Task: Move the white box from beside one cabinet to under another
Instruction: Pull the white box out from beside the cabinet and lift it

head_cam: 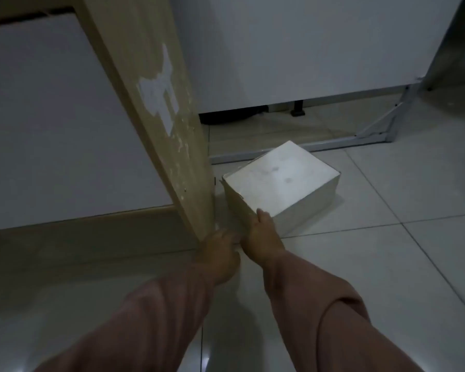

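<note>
A white box [279, 183] sits on the tiled floor, turned at an angle, just right of the beige wooden side panel of a cabinet [156, 103]. My right hand [263, 234] rests on the box's near corner, thumb on the top edge and fingers down its near side. My left hand [220, 251] is low by the foot of the wooden panel, left of the box's near-left side; whether it touches the box is unclear. Both arms wear pink sleeves. Beyond the box stands a white cabinet [293, 49] raised on legs, with a dark gap [253, 111] beneath it.
A metal frame rail [279, 151] lies on the floor between the box and the raised cabinet, joining a slanted metal post [387, 122] at the right. Light floor tiles [400, 224] spread to the right and toward me. The scene is dim.
</note>
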`<action>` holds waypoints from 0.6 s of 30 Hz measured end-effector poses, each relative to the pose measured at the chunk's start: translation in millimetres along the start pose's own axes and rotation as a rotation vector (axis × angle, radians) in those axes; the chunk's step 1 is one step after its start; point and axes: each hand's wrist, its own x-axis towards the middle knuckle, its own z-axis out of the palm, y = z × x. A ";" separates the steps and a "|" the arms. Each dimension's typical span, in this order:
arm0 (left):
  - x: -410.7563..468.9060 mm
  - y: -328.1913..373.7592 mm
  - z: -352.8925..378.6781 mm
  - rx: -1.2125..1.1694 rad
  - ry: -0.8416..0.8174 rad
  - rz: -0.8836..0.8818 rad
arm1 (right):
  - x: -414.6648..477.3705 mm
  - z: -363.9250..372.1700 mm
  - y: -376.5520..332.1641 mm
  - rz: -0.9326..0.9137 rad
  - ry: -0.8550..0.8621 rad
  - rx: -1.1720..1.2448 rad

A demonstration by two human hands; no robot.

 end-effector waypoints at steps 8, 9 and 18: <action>8.8 -4.2 6.3 0.101 -0.030 -0.063 | 18.0 3.0 20.9 0.007 -0.105 -0.145; 9.2 -3.8 6.2 0.110 -0.033 -0.062 | 18.5 1.0 22.1 0.003 -0.093 -0.155; 11.8 9.7 19.3 0.146 -0.116 -0.097 | 1.6 -20.0 51.4 -0.116 -0.085 -0.409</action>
